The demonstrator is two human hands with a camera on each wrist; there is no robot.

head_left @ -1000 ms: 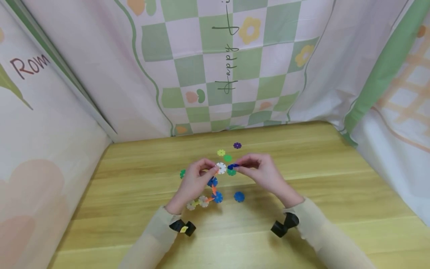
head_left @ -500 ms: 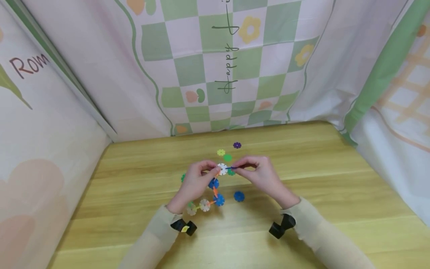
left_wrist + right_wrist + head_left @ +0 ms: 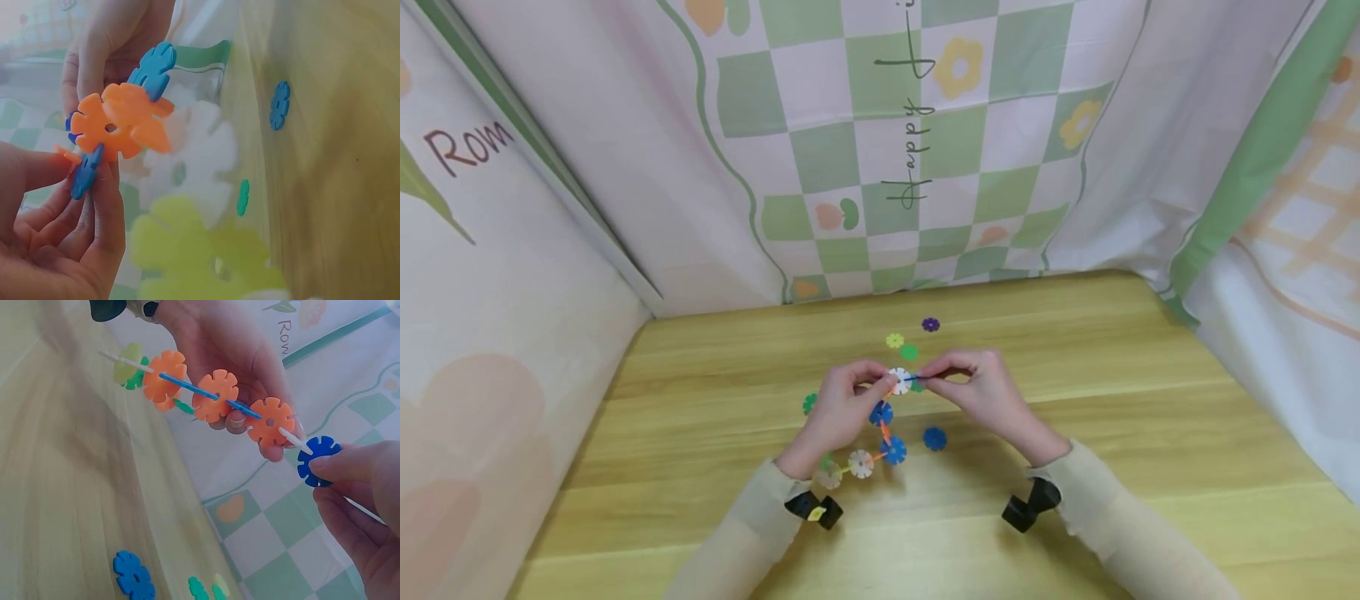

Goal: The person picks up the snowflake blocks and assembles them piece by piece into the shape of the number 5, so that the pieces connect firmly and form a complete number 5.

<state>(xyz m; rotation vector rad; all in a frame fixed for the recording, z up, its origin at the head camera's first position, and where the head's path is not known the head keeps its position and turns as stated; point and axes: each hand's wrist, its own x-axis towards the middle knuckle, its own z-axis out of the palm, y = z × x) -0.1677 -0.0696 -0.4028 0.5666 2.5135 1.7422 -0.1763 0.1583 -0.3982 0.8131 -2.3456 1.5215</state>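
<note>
My left hand (image 3: 842, 402) grips a chain of slotted, flower-shaped plastic snowflake discs near its upper end. The chain hangs toward me, with orange discs (image 3: 215, 395), blue discs (image 3: 892, 451), pale discs (image 3: 861, 463) and a yellowish disc (image 3: 200, 247). At the upper end is a white disc (image 3: 898, 381). Between thumb and fingers, my right hand (image 3: 981, 387) pinches a dark blue disc (image 3: 319, 461), edge-on to the white one. Their edges meet in the right wrist view; how deep the slots interlock is hard to tell.
Loose discs lie on the wooden table (image 3: 1112, 375): purple (image 3: 930, 324), yellow (image 3: 894, 341), bright green (image 3: 909, 352), and blue (image 3: 935, 438) right of the chain. A teal-green disc (image 3: 918, 385) shows behind the hands. A patterned curtain (image 3: 917, 150) borders the far edge.
The dark blue disc has turned edge-on and come left against the white disc. My left hand and the chain have shifted slightly right and toward me.
</note>
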